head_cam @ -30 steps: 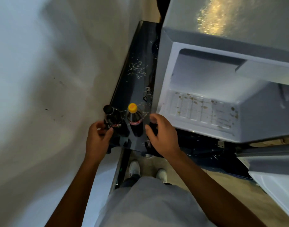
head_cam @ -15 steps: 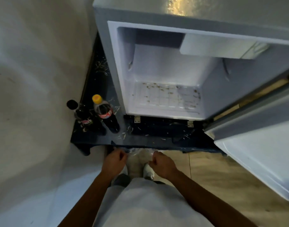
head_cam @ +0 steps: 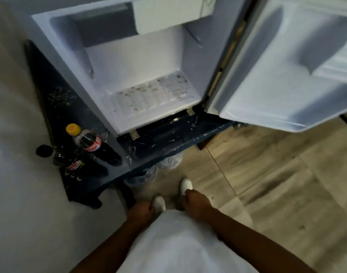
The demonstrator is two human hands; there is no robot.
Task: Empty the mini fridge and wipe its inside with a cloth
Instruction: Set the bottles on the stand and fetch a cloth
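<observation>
Low in the view, both arms hang down in front of the body. The left hand (head_cam: 142, 210) has loosely curled fingers and an empty grip; the right hand (head_cam: 196, 202) likewise hangs half curled, holding nothing. Ahead, the mini fridge (head_cam: 141, 79) stands on a dark counter (head_cam: 168, 142), its door (head_cam: 282, 71) swung wide, its floor speckled with stains. Two cola bottles (head_cam: 95, 146) stand beside it on the counter's left end.
</observation>
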